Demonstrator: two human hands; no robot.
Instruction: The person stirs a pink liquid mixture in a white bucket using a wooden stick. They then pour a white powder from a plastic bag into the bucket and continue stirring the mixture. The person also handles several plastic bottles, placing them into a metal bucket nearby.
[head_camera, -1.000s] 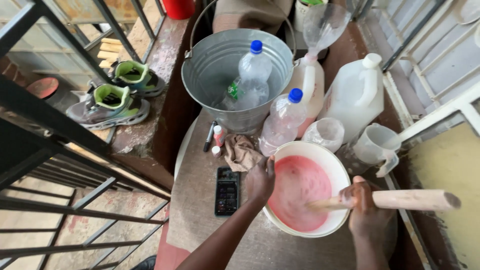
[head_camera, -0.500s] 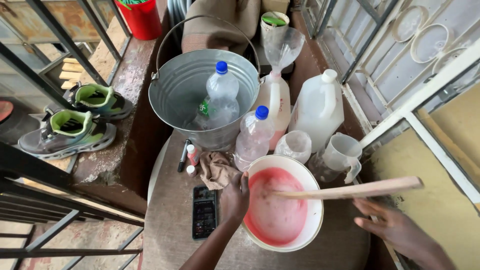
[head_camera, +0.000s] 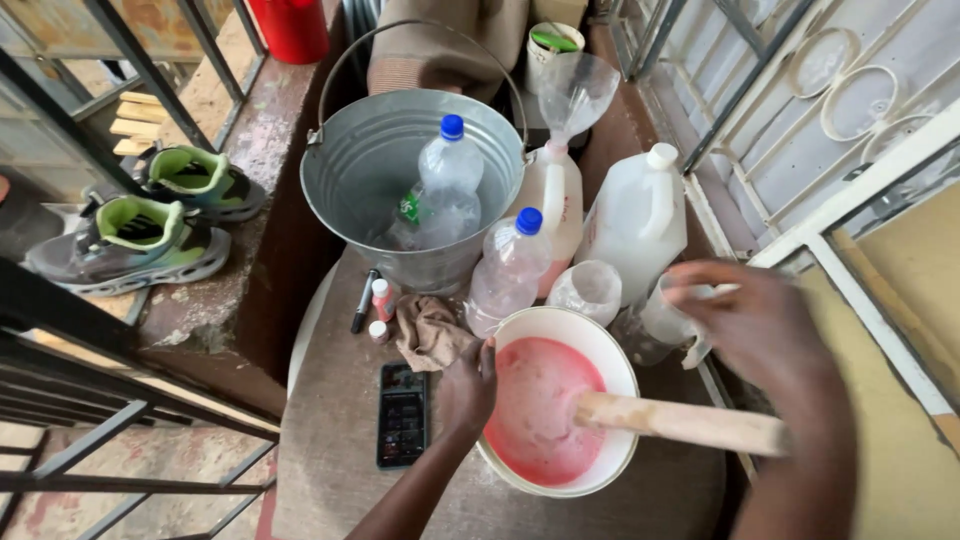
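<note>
Stirring is the step in hand: we steady the white bowl (head_camera: 556, 400) with our left hand (head_camera: 468, 385), its fingers closed over the near rim, while the wooden stick (head_camera: 680, 422) stands slanted in the pink liquid (head_camera: 535, 405). Our right hand (head_camera: 760, 335) is raised above the stick with fingers spread, gripping nothing. We judge that a firm rim hold and slow, low strokes would keep the liquid inside the bowl. The bowl sits on the bench (head_camera: 330, 440), touching a clear bottle (head_camera: 508, 270); a phone (head_camera: 403, 415) and a brown rag (head_camera: 428, 332) lie just beside our left hand and risk splashes. A metal bucket (head_camera: 375, 170) and white jugs (head_camera: 640, 225) crowd the far side.
</note>
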